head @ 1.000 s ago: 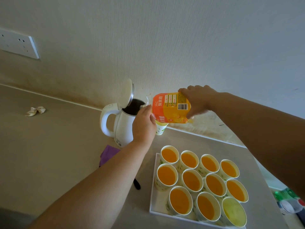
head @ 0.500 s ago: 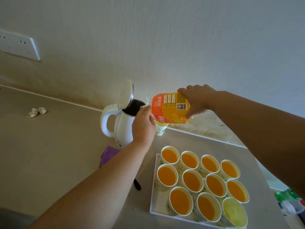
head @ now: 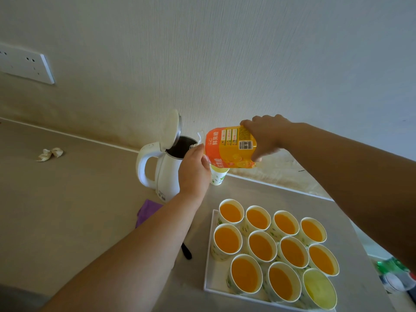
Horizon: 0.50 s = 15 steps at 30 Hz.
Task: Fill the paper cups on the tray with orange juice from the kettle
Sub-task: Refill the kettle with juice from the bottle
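A white kettle (head: 166, 174) stands by the wall with its lid up. Both hands hold an orange juice pouch (head: 229, 147) tipped sideways, its spout end at the kettle's mouth. My left hand (head: 194, 167) pinches the spout end. My right hand (head: 263, 136) grips the pouch's bottom end, raised. On the white tray (head: 210, 269) stand several paper cups (head: 262, 244) filled with orange juice. The front right cup (head: 318, 289) holds a pale yellow liquid.
One more paper cup (head: 218, 176) stands behind my left hand, right of the kettle. A purple cloth (head: 147, 211) and a black object (head: 186, 252) lie under my left forearm. Crumpled paper (head: 50, 153) lies far left. A wall socket (head: 24, 64) is upper left; bottles (head: 396, 275) sit lower right.
The pouch and both hands have stayed nearly still at the kettle's mouth. Nothing else has moved.
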Each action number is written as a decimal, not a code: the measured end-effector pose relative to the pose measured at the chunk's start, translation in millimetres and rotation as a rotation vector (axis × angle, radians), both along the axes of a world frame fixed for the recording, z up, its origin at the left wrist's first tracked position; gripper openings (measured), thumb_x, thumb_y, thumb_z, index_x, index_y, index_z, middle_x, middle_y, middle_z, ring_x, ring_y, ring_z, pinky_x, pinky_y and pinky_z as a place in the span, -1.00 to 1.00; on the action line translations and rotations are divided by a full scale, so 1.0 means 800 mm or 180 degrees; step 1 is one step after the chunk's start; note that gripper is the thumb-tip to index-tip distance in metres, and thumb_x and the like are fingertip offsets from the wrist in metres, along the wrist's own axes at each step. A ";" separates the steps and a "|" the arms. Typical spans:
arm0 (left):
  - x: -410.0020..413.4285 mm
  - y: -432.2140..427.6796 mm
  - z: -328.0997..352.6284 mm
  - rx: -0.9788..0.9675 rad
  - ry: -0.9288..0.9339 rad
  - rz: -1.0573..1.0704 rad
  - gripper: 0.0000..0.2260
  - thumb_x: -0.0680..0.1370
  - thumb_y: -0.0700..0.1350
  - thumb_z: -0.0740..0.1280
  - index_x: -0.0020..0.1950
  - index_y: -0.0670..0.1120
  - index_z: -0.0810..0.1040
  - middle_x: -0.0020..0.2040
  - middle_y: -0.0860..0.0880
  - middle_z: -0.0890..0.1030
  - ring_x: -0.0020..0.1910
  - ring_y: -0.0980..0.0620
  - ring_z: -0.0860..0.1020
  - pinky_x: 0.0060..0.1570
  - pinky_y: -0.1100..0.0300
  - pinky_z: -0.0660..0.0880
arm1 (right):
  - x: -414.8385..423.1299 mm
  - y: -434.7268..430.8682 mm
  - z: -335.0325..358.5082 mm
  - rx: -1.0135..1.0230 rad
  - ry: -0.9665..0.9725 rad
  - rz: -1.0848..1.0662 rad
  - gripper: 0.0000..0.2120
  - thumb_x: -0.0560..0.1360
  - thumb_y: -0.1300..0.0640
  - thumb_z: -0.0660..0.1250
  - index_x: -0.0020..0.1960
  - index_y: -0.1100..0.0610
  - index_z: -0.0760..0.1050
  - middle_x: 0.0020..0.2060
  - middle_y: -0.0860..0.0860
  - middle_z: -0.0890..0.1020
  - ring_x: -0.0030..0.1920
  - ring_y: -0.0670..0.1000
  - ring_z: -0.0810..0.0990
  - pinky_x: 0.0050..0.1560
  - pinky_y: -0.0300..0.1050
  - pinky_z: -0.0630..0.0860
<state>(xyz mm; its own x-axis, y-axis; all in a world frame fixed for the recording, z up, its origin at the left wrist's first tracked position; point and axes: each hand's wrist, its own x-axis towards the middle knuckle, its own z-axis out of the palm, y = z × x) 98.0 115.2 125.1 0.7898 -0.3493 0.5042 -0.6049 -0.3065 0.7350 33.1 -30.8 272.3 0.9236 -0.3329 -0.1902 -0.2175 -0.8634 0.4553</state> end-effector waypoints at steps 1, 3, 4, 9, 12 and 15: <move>0.000 0.000 0.000 -0.0001 0.0014 0.0000 -0.81 0.58 -0.27 0.22 0.13 -0.17 0.57 0.03 -0.07 0.61 0.02 0.01 0.55 -0.09 0.34 0.37 | 0.000 0.000 0.000 0.0003 -0.0001 -0.0002 -0.06 0.27 -0.21 0.50 0.48 0.03 0.10 0.21 0.06 0.44 0.16 0.09 0.47 0.14 0.03 0.43; 0.000 0.001 0.000 -0.0004 0.0025 -0.0014 -0.81 0.58 -0.27 0.22 0.13 -0.17 0.57 0.04 -0.06 0.61 0.03 0.02 0.55 -0.07 0.34 0.37 | 0.000 0.001 0.000 0.0013 -0.0004 -0.0003 -0.06 0.27 -0.20 0.50 0.48 0.03 0.10 0.20 0.06 0.44 0.16 0.09 0.47 0.14 0.02 0.43; 0.000 0.001 0.000 -0.0010 0.0025 -0.0018 -0.81 0.57 -0.27 0.22 0.12 -0.17 0.57 0.04 -0.07 0.61 0.03 0.02 0.55 -0.07 0.33 0.37 | 0.000 0.001 0.000 0.0017 -0.0004 -0.0002 -0.06 0.27 -0.20 0.50 0.48 0.03 0.10 0.20 0.06 0.44 0.16 0.09 0.47 0.14 0.02 0.42; 0.001 0.003 0.002 -0.0024 0.0023 -0.0048 -0.83 0.56 -0.30 0.21 0.06 -0.19 0.57 0.00 -0.09 0.61 -0.01 -0.03 0.56 -0.12 0.32 0.35 | 0.001 0.001 0.001 0.0040 0.0001 -0.0013 -0.06 0.25 -0.19 0.50 0.47 0.02 0.11 0.20 0.06 0.44 0.17 0.11 0.47 0.14 0.04 0.40; 0.000 0.004 0.003 -0.0038 0.0041 -0.0091 -0.78 0.56 -0.30 0.21 0.15 -0.19 0.57 0.07 -0.10 0.61 0.07 -0.03 0.55 -0.03 0.30 0.37 | 0.000 -0.001 0.000 0.0072 -0.0004 -0.0018 -0.06 0.25 -0.19 0.51 0.46 0.03 0.13 0.19 0.06 0.44 0.16 0.10 0.47 0.13 0.04 0.42; -0.001 0.006 0.003 -0.0055 0.0048 -0.0111 -0.78 0.56 -0.30 0.21 0.15 -0.19 0.57 0.06 -0.11 0.61 0.05 -0.04 0.55 -0.04 0.30 0.37 | 0.000 -0.002 0.001 0.0098 -0.0015 -0.0005 -0.07 0.25 -0.21 0.51 0.46 0.02 0.13 0.18 0.05 0.45 0.15 0.09 0.48 0.12 0.02 0.42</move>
